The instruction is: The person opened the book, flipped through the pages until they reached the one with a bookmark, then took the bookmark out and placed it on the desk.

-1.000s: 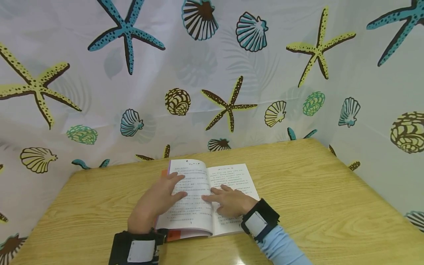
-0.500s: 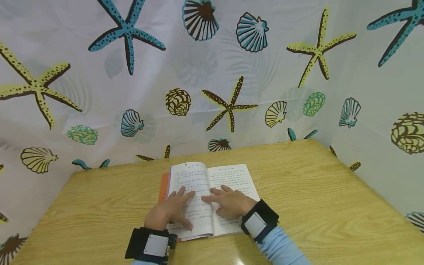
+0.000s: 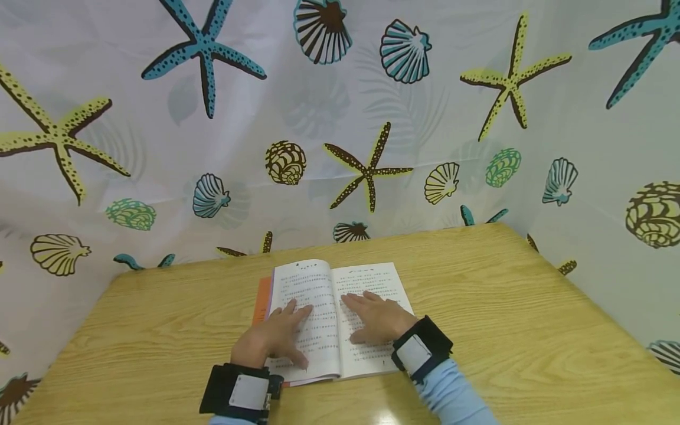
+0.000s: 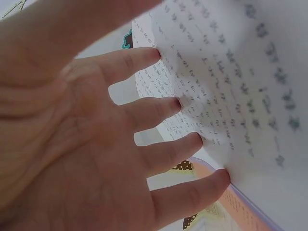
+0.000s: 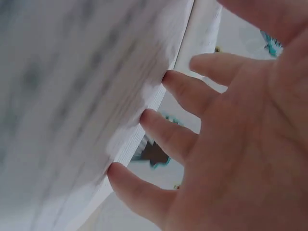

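An open book (image 3: 305, 283) with printed white pages lies on the wooden table, its spine pointing away from me. My left hand (image 3: 273, 339) rests on the left page with its fingers spread; in the left wrist view its fingertips (image 4: 173, 103) touch the paper. On the right page (image 3: 372, 277) lies my right hand (image 3: 379, 319), fingers extended towards the fold. The right wrist view shows several of its fingertips (image 5: 148, 115) against the page. An orange cover edge (image 3: 262, 298) sticks out beyond the left page.
The wooden table (image 3: 504, 319) stretches out on both sides of the book. A white curtain (image 3: 239, 136) printed with starfish and shells hangs behind it and along the right side. Black straps (image 3: 423, 348) wrap both wrists.
My left hand has slid right and nearer to me, from the left page's outer edge onto the page. The right hand has shifted off the fold onto the right page, its fingers straightening.
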Demonstrator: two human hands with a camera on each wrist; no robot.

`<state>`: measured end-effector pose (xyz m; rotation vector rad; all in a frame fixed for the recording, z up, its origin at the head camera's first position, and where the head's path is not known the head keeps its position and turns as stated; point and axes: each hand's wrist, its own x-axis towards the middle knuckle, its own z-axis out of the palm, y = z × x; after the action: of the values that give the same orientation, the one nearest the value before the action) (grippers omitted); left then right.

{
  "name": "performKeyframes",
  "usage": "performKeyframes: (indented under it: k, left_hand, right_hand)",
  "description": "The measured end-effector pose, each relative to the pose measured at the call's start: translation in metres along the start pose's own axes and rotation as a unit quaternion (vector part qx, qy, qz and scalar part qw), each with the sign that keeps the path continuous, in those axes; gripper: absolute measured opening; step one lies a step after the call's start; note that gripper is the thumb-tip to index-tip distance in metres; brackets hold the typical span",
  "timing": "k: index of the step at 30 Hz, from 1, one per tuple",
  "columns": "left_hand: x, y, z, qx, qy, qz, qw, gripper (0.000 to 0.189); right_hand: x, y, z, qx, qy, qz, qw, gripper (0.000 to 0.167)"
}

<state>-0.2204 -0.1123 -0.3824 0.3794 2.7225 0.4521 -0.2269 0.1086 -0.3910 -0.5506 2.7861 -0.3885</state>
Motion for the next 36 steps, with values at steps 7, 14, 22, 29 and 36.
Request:
performKeyframes:
  k: [7, 14, 22, 29, 36]
  left_hand:
    - [0.000, -0.002, 0.000, -0.015, -0.004, 0.004, 0.9999, 0.100]
    - [0.000, -0.003, -0.001, -0.025, -0.005, 0.010, 0.9996, 0.099]
    - [-0.001, -0.003, -0.002, -0.026, -0.004, 0.006, 0.9996, 0.099]
    - [0.000, -0.003, -0.001, -0.028, -0.006, 0.002, 0.9996, 0.099]
    - [0.001, -0.004, -0.001, -0.034, -0.006, 0.003, 0.9994, 0.099]
  right_hand:
    - [-0.004, 0.034, -0.011, 0.018, 0.013, 0.042, 0.9989, 0.064]
    - [-0.008, 0.059, -0.017, 0.069, 0.018, 0.055, 0.9959, 0.065]
    - [-0.008, 0.066, -0.018, 0.088, 0.015, 0.046, 0.9949, 0.064]
    - [-0.008, 0.065, -0.018, 0.094, 0.025, 0.088, 0.9913, 0.076]
    - [-0.007, 0.071, -0.017, 0.085, 0.036, 0.122, 0.9883, 0.087]
